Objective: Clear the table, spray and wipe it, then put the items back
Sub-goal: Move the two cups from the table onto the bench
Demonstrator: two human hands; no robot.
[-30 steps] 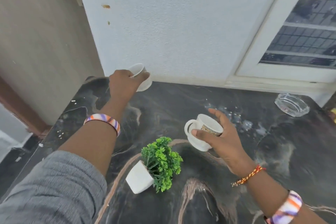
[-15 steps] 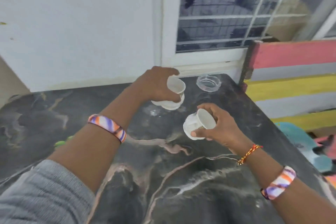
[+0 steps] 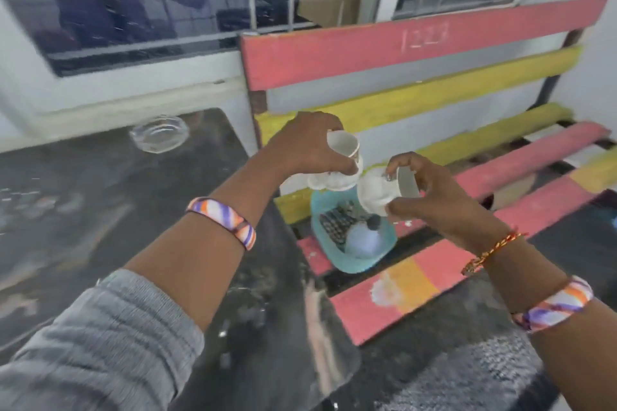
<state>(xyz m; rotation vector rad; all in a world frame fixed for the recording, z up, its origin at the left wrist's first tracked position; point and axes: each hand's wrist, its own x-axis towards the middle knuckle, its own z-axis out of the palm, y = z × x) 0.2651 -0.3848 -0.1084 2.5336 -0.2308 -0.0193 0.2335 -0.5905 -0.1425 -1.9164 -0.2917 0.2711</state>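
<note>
Gripping one white cup [image 3: 344, 147] and saucer [image 3: 329, 181], the left hand [image 3: 302, 147] nears the right hand [image 3: 434, 197], fingers closed on another cup [image 3: 380, 192], past the tabletop's [image 3: 100, 193] right edge.

Top pink slat of bench backrest [image 3: 384, 50]: faint pale scratched or chalked characters, roughly "1223", blurred; the first stroke reads as "1", the rest look like "2"s and a "3" but cannot be confirmed.
White cups: a dark patterned band shows on the cup in the left hand [image 3: 344, 147]; no lettering legible.
Teal basket contents [image 3: 364, 237]: no readable label.
Elsewhere in frame: motion blur; no other text, brand or sign legible.
</note>
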